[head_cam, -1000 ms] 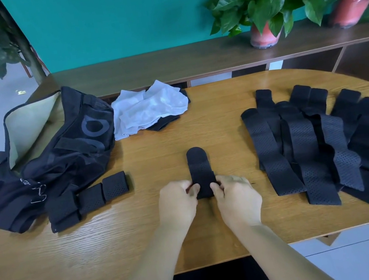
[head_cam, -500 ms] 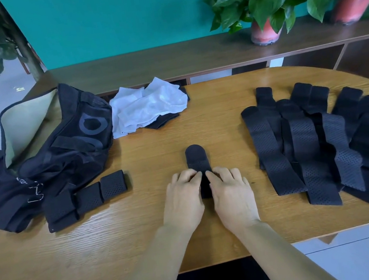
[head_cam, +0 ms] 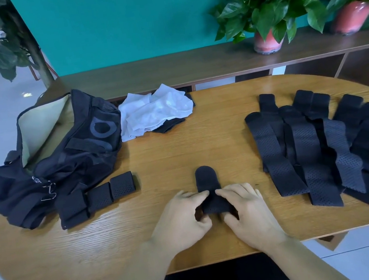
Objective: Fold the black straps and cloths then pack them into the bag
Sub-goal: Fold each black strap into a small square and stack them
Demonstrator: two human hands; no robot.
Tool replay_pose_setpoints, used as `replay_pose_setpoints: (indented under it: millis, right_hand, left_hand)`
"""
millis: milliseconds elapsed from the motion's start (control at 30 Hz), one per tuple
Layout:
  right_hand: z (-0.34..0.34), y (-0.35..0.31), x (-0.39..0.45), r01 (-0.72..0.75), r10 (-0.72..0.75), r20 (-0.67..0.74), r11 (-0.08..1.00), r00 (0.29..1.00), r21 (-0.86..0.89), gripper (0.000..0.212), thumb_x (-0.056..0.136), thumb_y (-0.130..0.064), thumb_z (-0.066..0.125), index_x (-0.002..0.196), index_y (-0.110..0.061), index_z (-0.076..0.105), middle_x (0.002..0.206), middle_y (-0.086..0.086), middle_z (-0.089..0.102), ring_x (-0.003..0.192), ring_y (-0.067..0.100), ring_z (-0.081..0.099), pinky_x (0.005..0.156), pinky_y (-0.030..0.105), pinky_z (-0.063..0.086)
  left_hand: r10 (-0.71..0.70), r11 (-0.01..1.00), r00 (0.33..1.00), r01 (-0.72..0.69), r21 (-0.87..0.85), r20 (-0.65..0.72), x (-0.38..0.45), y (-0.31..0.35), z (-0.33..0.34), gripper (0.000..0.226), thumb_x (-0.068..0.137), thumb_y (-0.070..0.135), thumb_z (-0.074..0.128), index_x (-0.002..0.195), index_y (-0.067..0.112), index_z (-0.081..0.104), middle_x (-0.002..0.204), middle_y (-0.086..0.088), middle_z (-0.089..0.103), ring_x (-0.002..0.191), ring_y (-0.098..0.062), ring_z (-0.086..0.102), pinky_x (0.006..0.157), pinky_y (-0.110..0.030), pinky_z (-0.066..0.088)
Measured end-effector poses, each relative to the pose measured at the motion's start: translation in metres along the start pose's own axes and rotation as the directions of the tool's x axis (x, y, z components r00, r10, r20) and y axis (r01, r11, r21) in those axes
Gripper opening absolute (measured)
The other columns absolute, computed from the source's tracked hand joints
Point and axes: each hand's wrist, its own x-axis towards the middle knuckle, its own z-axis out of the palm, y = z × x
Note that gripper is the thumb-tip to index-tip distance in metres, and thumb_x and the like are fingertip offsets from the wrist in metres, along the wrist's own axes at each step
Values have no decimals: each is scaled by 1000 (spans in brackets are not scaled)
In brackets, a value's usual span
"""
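A black perforated strap (head_cam: 207,179) lies at the middle front of the wooden table (head_cam: 169,156), its near part rolled into a fold. My left hand (head_cam: 183,219) and my right hand (head_cam: 246,209) both pinch that fold between fingers and thumbs. Only the strap's rounded far end shows beyond my fingers. Three folded straps (head_cam: 96,197) sit side by side in front of the open black bag (head_cam: 61,158) at the left. A pile of unfolded black straps (head_cam: 318,146) spreads over the right side.
White cloths (head_cam: 155,110) with a dark cloth under them lie behind the bag's right end. A wooden shelf (head_cam: 191,66) with two potted plants (head_cam: 267,41) runs behind the table. The table's front edge is just below my wrists.
My hands went from pressing flat on the strap to pinching its fold and lifting it slightly. The strap's rolled part has grown and the free end looks shorter.
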Motion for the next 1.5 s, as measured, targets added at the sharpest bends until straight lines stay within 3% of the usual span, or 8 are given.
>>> replay_pose_setpoints:
  millis: [100,200,267,500,900,1200,1400,1500]
  right_hand:
    - [5,-3,-1,-18,21,-86,999,996,36,39,78,-11,74,116,-15,67,107,-8,64,99,14,55,87,27,41]
    - [6,-10,3,-104,118,-112,986,987,128,19,84,-16,71,103,-17,69,95,-13,62,90,8,50,80,24,43]
    - [6,-14,8,-164,182,-124,976,975,140,7,88,-21,67,94,-16,67,87,-15,58,85,7,46,71,22,41]
    - [6,-21,29,-343,348,-106,937,931,66,18,96,-32,53,98,-19,65,89,-11,59,91,9,48,59,24,36]
    - [12,-25,40,-403,396,-116,914,911,-38,30,98,-36,47,125,-25,50,100,-7,61,97,10,52,60,25,37]
    - [23,-16,34,-170,151,-241,984,959,-61,33,87,-17,69,120,-21,67,92,-2,56,59,14,53,36,21,34]
    - [23,-18,32,-125,85,-239,980,967,-157,38,93,-33,42,116,-22,69,110,-1,62,90,18,58,54,30,49]
    - [24,-16,28,-85,31,-225,969,974,-233,36,90,-32,42,107,-20,72,111,1,68,101,23,60,69,38,50]
  left_hand:
    - [-139,974,989,127,-186,-54,-9,1,3,44,91,19,60,134,30,57,116,14,64,104,0,59,92,-13,44]
    - [-234,945,967,200,-258,-105,-10,6,6,9,95,22,58,92,29,64,79,6,66,66,-9,60,63,-20,50]
    - [-287,940,946,247,-237,-154,-6,8,7,23,96,23,57,75,27,50,68,7,58,56,-7,51,55,-14,41]
    - [-430,873,888,363,-326,-162,15,5,10,16,97,26,56,84,17,62,76,0,67,73,-17,68,71,-36,54]
    - [-525,847,829,488,-210,-191,32,5,8,25,95,33,57,117,20,56,93,2,65,83,-15,63,67,-24,46]
    - [-294,948,893,229,-220,-341,17,-3,19,34,96,22,56,129,29,54,91,7,50,68,-5,52,65,-20,46]
    - [-68,996,918,84,25,-391,10,-16,32,36,94,11,58,129,19,61,138,0,49,125,-19,43,98,-36,41]
    - [-46,982,939,106,159,-341,10,-15,35,36,93,17,59,129,20,62,138,4,55,128,-20,46,99,-42,40]
